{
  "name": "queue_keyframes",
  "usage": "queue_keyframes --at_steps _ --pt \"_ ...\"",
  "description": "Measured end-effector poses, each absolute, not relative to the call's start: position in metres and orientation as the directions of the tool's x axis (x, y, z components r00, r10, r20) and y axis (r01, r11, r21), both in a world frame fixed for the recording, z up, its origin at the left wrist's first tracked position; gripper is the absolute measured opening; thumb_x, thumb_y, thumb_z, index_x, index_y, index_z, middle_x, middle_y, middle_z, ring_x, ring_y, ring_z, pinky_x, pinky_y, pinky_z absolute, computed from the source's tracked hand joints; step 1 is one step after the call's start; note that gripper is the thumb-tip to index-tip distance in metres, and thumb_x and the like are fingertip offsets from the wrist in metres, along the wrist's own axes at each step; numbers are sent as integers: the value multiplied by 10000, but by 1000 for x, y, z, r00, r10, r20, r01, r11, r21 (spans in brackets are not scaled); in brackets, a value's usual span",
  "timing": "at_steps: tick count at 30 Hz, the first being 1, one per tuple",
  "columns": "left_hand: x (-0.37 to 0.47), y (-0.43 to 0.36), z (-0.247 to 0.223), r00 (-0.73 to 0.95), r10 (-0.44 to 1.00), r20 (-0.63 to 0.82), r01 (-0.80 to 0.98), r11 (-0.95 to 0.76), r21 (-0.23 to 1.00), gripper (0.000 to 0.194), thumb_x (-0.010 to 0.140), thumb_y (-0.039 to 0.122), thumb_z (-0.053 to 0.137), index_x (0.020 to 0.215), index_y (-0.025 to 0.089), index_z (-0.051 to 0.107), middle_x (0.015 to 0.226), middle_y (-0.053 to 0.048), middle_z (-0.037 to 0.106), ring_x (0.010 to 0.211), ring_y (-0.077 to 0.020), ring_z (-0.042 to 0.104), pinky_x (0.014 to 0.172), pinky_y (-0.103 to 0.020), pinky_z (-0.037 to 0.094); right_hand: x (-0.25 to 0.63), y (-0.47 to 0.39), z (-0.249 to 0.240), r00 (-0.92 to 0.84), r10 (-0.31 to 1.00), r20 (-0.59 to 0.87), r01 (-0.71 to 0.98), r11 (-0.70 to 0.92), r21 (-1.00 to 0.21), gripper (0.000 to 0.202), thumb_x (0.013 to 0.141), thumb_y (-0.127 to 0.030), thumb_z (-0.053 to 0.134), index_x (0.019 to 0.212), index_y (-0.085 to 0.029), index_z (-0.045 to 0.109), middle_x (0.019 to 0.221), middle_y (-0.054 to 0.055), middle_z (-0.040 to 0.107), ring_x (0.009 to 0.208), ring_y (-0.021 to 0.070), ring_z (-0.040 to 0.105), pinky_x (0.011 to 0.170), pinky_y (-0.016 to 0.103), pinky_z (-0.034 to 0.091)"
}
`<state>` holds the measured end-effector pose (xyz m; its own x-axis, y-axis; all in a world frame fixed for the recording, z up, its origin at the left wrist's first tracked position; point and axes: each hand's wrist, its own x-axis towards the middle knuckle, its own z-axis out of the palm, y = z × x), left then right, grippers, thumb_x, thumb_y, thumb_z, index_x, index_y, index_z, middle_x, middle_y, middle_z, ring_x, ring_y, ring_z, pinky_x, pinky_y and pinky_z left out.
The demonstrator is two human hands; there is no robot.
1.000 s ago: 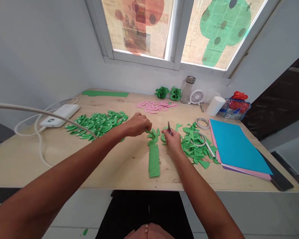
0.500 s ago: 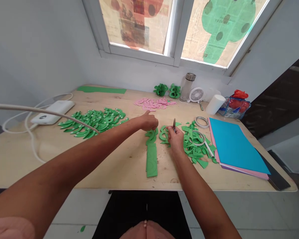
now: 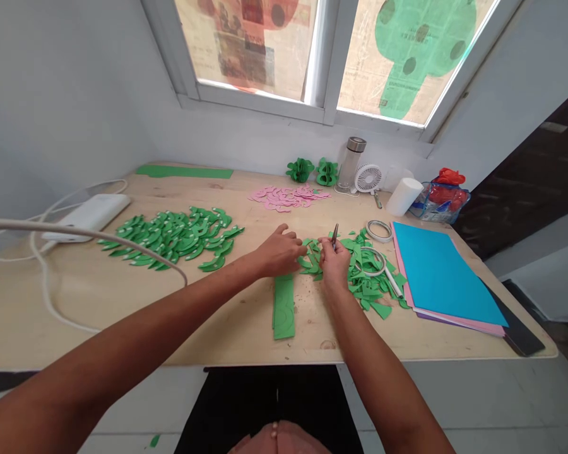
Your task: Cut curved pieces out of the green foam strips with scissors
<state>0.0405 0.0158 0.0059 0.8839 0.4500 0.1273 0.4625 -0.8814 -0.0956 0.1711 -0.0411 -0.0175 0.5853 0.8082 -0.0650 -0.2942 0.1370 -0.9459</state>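
In the head view, my left hand [image 3: 280,252] hovers low over the middle of the table, fingers apart and slightly bent, with nothing visible in them. It covers the upper end of a green paper strip [image 3: 284,309] marked with curved lines. Small scissors [image 3: 334,236] are in my right hand [image 3: 336,261], blades pointing up and away. Between and around my hands lie cut green paper pieces [image 3: 311,260]. Left of my left hand spreads a pile of green paper crescents [image 3: 170,236] with white spots on them.
Pink cut pieces [image 3: 288,197] lie farther back. At right are green scraps [image 3: 372,287], tape rolls [image 3: 379,231] and a blue sheet [image 3: 445,271] on stacked paper. A bottle [image 3: 350,165] and small fan [image 3: 368,179] stand by the wall. A white cable [image 3: 89,232] crosses at left.
My left hand has drawn back toward me and spread its fingers, now covering the curved green pieces above the strip. My right hand keeps the scissors. The view has shifted slightly.
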Motion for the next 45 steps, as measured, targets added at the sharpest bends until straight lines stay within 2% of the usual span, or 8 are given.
queue_keyframes --at_steps 6,12,18,20,22,37,41,45 --pt "45 -2 -11 913 322 253 392 -863 -319 202 818 97 513 711 176 666 654 -86 687 722 -232 613 1010 -498 301 171 -41 -20 579 813 -61 -296 140 -945 168 679 -326 609 740 -170 598 436 -121 329 380 66 224 400 232 139" --pt "43 -5 -15 864 355 357 450 -863 -230 252 815 50 506 657 179 654 605 -79 677 695 -217 618 1033 -479 334 172 -40 -24 576 815 -56 -278 132 -952 176 684 -338 613 740 -171 603 453 -117 327 391 71 232 403 234 153" --pt "28 -9 -12 326 806 494 587 -582 562 143 764 153 576 719 200 703 728 -76 731 765 -234 659 961 -458 411 175 -40 -24 558 828 -50 -256 114 -960 186 700 -356 580 755 -179 590 438 -116 321 374 74 239 387 229 154" --pt "25 -14 -11 148 889 432 485 -447 752 140 762 214 578 778 200 716 782 -67 745 765 -229 668 838 -400 479 175 -41 -24 532 846 -44 -238 99 -966 198 702 -371 580 747 -179 601 431 -111 335 371 76 244 384 231 154" --pt "25 -20 -11 -67 991 114 -14 -115 993 94 659 232 678 730 180 711 710 -44 729 739 -221 673 765 -343 493 173 -42 -24 491 870 -35 -212 81 -974 208 695 -378 601 732 -175 618 426 -98 379 371 78 260 384 233 159" --pt "41 -80 -11 47 954 -297 -504 279 817 189 643 191 705 813 143 639 746 -88 723 669 -161 673 653 -280 519 162 -44 -26 337 941 35 -57 57 -997 384 701 -543 620 588 -220 445 423 -79 407 358 69 252 374 232 176" --pt "20 -93 -19 -148 983 -106 -237 69 969 339 710 254 662 1035 164 637 808 -48 710 712 -175 662 674 -303 519 166 -42 -19 304 951 61 75 40 -996 354 733 -502 584 571 -216 453 424 -69 418 364 72 256 378 229 182" --pt "-4 -100 -30 46 974 220 272 -224 936 168 785 233 550 893 199 675 949 -77 715 906 -234 663 853 -392 511 162 -35 -12 225 970 89 292 20 -956 313 752 -397 579 522 -206 484 409 -63 422 395 91 324 415 226 233"
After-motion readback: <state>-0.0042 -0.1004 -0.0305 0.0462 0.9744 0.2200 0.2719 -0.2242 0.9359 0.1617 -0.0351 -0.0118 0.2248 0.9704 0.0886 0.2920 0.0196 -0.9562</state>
